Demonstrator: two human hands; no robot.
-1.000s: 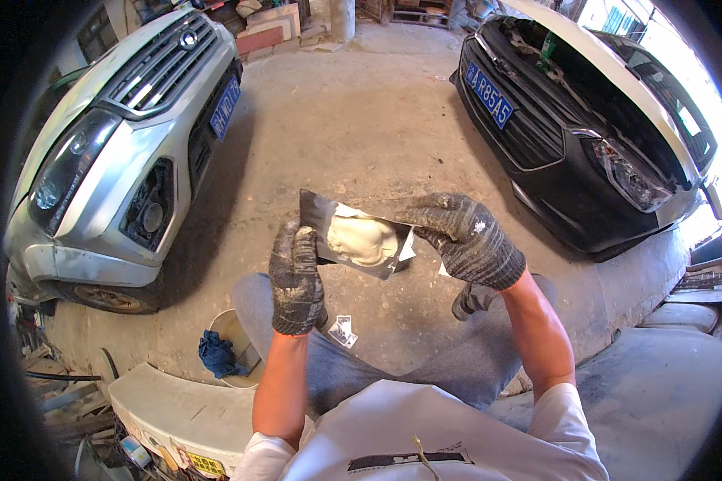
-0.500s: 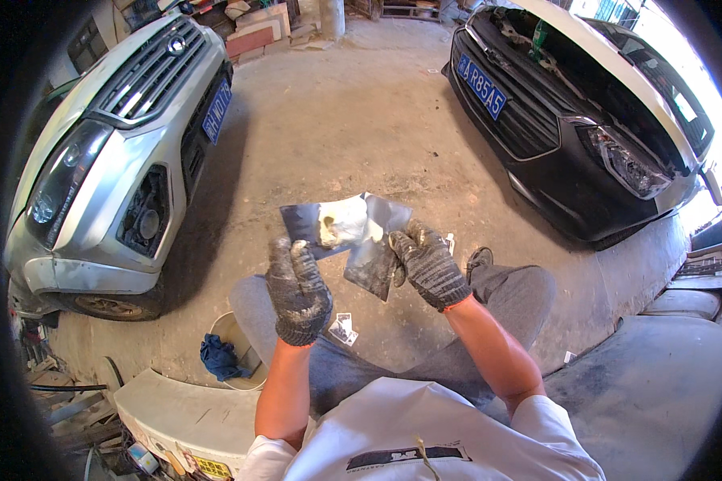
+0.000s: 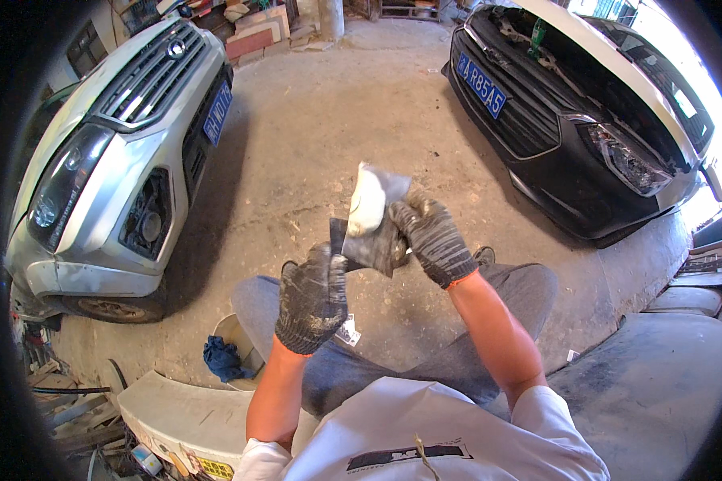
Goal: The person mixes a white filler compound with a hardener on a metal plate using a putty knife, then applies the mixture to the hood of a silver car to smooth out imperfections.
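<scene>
My left hand (image 3: 311,301), in a dark knitted work glove with an orange cuff, grips a dark flat putty spreader (image 3: 338,232). This blade is turned nearly edge-on and reaches up towards the other blade. In a matching glove, my right hand (image 3: 430,239) holds a second putty spreader (image 3: 373,250), whose grey face is tilted and smeared by motion. Pale yellow putty (image 3: 367,204) lies in a thick lump along the upper left of that blade. Whether the two blades touch I cannot tell. Both hands are held out above my spread knees.
A silver car (image 3: 128,160) stands at the left, and a white and black car (image 3: 529,120) with its bonnet raised at the right. By my left knee is a bucket (image 3: 241,337) with a blue cloth (image 3: 223,359). A pale bumper (image 3: 176,409) and grey panel (image 3: 650,369) lie nearby.
My left hand has moved right and slightly down, its spreader turning from face-on to edge-on. The putty, earlier spread across both blades, now sits on the right-hand spreader.
</scene>
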